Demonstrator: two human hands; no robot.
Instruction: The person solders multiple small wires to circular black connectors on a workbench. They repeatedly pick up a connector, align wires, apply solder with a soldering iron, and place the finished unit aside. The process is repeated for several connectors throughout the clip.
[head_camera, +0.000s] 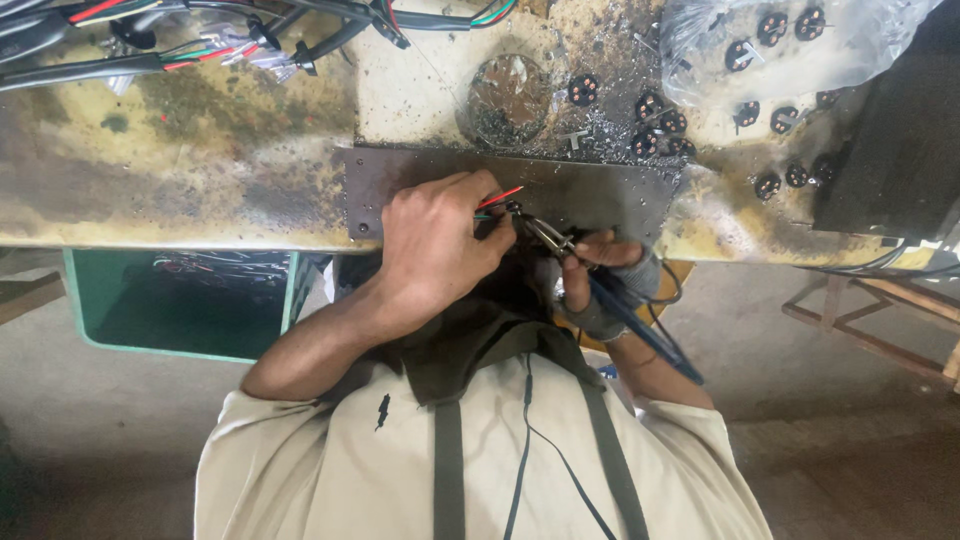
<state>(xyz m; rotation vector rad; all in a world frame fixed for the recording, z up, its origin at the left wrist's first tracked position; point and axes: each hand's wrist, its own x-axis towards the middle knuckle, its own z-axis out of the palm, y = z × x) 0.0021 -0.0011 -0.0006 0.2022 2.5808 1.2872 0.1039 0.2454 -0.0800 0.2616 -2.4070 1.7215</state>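
Observation:
My left hand (438, 243) is closed on a small part with thin red and green wires (498, 197), pressed against a dark metal plate (610, 195) at the bench's near edge. My right hand (603, 283), in a grey fingerless glove, grips a soldering iron with a blue handle (645, 335). The iron's metal tip (520, 212) meets the wire ends just right of my left fingers. What lies under my left palm is hidden.
Several round black connectors (655, 115) are scattered on the stained bench, with more in a clear plastic bag (790, 45). A round tin (510, 95) sits behind the plate. A wire harness (200, 45) lies far left. A green crate (180, 305) and a wooden frame (880, 320) stand on the floor below.

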